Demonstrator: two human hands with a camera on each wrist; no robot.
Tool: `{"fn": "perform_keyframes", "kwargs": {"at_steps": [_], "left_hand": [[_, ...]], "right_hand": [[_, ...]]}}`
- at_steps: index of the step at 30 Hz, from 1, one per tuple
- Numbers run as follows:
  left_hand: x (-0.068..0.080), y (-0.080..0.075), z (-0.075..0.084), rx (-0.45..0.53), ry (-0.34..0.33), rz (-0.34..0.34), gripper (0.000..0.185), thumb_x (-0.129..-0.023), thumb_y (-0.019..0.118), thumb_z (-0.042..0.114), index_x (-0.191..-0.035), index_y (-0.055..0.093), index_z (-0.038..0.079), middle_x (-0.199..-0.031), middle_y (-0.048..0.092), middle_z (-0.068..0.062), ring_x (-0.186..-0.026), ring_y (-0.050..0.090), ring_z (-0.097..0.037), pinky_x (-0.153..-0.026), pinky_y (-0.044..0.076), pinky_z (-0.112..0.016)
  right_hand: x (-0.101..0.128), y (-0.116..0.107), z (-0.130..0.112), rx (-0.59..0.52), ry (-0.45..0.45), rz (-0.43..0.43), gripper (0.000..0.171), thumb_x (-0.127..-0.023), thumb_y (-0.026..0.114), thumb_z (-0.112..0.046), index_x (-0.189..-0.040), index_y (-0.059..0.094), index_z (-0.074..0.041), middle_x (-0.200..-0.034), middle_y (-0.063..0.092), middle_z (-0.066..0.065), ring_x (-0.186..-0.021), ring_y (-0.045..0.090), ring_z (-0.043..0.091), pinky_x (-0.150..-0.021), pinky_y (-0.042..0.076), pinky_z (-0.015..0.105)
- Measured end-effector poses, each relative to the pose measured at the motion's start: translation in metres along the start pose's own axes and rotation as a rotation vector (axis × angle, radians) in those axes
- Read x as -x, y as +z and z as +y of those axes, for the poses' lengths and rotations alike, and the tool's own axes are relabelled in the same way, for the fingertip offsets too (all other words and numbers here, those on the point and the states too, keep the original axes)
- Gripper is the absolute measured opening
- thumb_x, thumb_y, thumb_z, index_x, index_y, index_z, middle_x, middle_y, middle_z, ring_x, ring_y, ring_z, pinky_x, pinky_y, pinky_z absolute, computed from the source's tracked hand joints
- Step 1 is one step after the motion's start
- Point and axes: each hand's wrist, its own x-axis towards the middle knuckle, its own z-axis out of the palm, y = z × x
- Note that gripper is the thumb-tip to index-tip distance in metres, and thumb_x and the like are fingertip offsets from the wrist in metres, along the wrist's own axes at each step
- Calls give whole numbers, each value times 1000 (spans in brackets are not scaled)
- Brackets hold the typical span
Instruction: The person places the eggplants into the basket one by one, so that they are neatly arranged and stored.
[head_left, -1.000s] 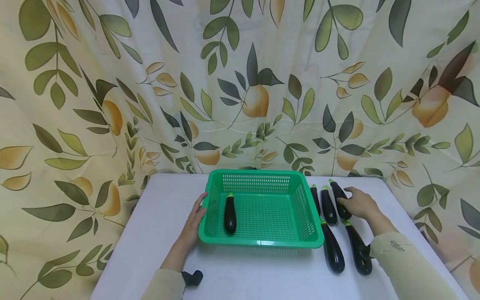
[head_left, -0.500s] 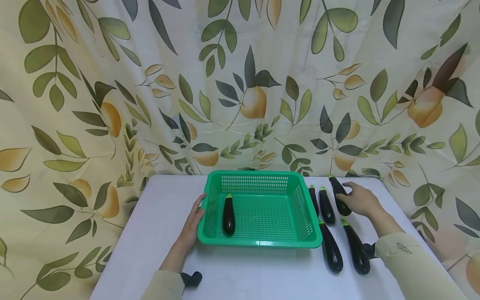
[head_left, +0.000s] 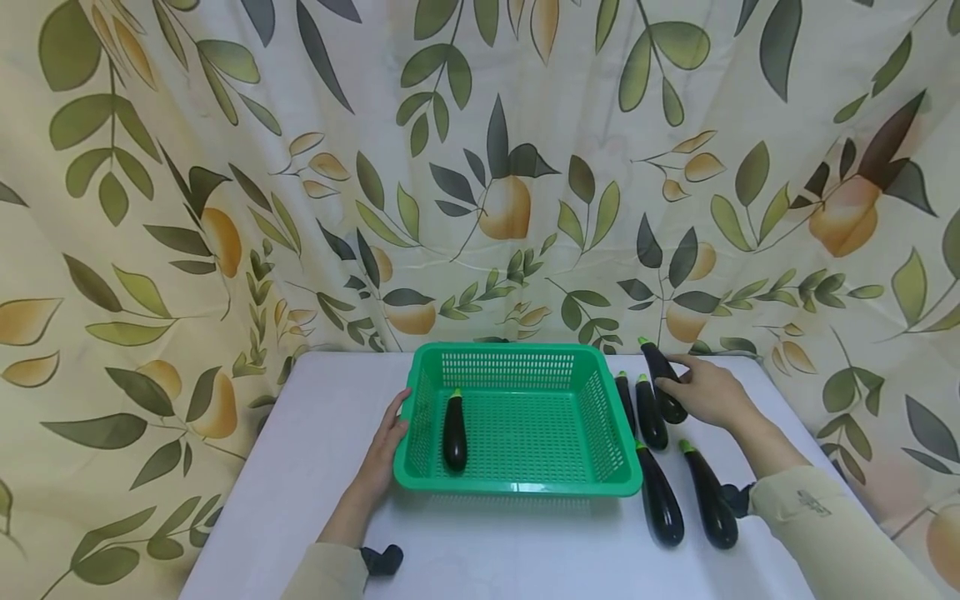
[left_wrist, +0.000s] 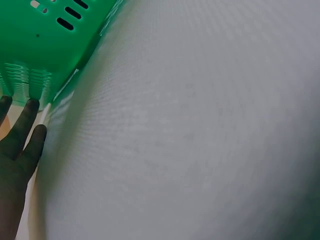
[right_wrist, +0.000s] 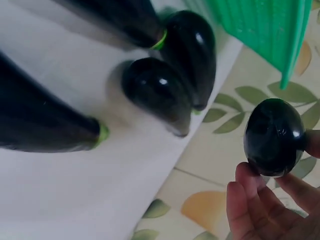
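White table (head_left: 300, 467), eggplant (head_left: 660, 368) pinched thumb-to-fingers in right grip (head_left: 711, 393), left grip (head_left: 382, 446) straight-fingered against green basket (head_left: 517, 487)

1. We see a perforated plastic basket (head_left: 517, 488), its rim smooth and shiny.
2. We find the eggplants (head_left: 662, 500) smooth-skinned and glossy, with bright highlights.
3. We see a matt, finely textured desk (head_left: 480, 554).
4. We note the curtain (head_left: 585, 125): softly creased cloth.
5. We see matt cloth sleeves (head_left: 832, 521).

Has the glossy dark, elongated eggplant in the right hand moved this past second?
Yes: in the head view, the eggplant in the right hand has shifted up and left against the rectangular green plastic basket.
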Motion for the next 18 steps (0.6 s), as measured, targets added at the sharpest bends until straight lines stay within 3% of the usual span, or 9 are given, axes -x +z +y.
{"fn": "perform_keyframes", "kwargs": {"at_steps": [18], "left_hand": [[1,1,1,-2,-10,5,48,-111,29,49,-158,26,53,-173,21,-3,-158,20,-38,-120,15,-75]], "right_hand": [[16,6,-48,-69,-92,32,68,-102,62,-39,-151,44,4,-115,69,32,-86,71,34,-64,57,40]]}}
